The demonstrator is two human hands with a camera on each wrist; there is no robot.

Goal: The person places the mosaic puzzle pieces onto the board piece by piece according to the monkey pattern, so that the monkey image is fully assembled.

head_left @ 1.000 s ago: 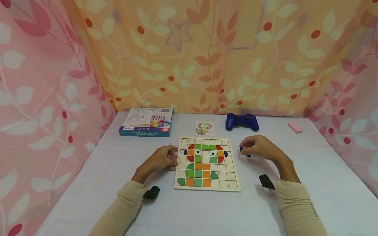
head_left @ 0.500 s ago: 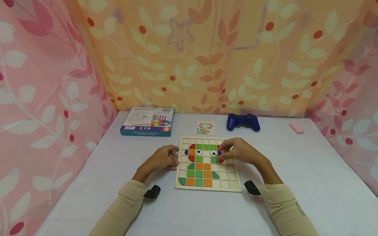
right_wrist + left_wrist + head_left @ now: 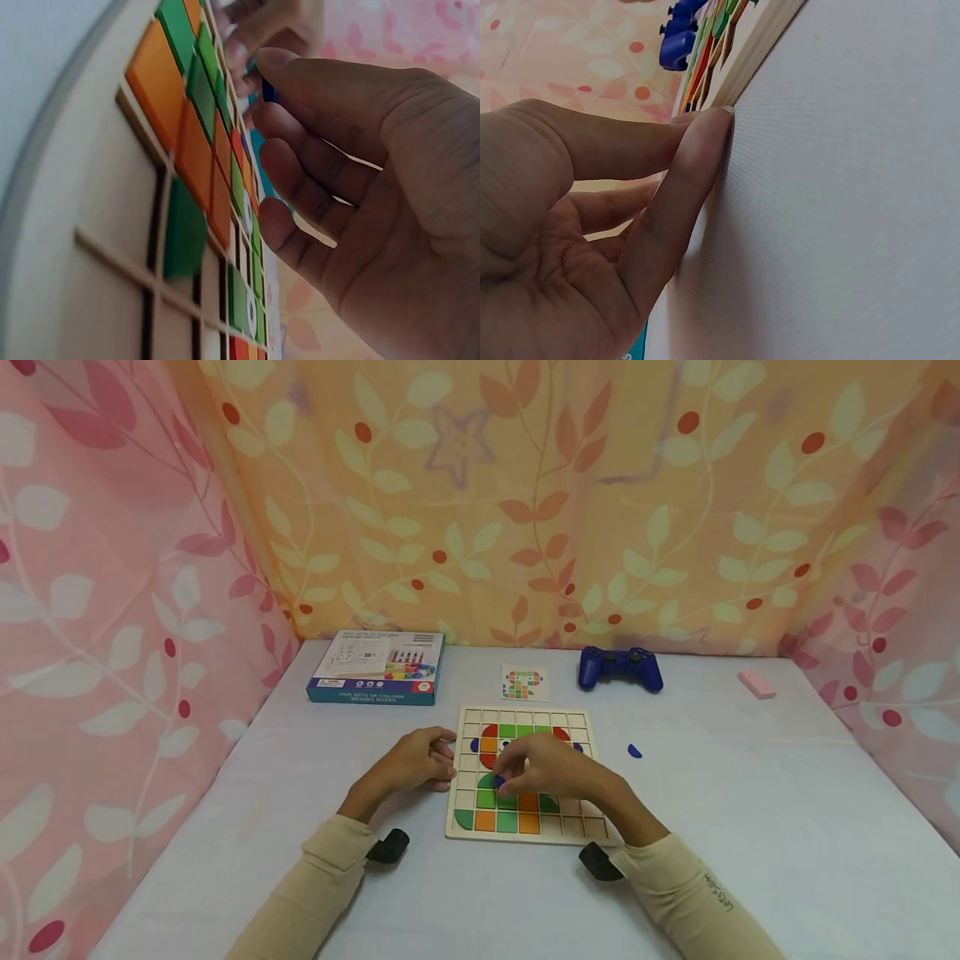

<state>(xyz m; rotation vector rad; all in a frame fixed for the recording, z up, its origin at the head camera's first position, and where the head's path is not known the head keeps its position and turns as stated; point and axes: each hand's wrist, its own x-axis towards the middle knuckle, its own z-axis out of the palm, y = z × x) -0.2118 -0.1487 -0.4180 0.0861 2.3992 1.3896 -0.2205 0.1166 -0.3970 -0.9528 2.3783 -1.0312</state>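
Note:
My right hand [image 3: 551,767] is over the wooden grid board [image 3: 577,828], pinching a small blue puzzle piece [image 3: 499,782] between thumb and finger. In the right wrist view this blue piece [image 3: 268,90] shows edge-on, its shape mostly hidden. Under the hand, the board carries red, orange and green pieces, with part of the face pattern covered. My left hand [image 3: 416,760] rests at the board's left edge, thumb and fingertips touching it. In the left wrist view its thumb [image 3: 697,142] lies against the board's side [image 3: 761,49].
Right of the board lies a blue half-round piece [image 3: 634,751]. Behind it are a pattern card [image 3: 525,683], a blue game controller [image 3: 620,669] and a boxed bead set [image 3: 377,668]. A pink block [image 3: 756,685] sits at the far right, before patterned curtains [image 3: 480,510].
My right hand has picked up a blue piece from the table and carried it left across the board to its lower left part. The left hand has stayed at the edge.

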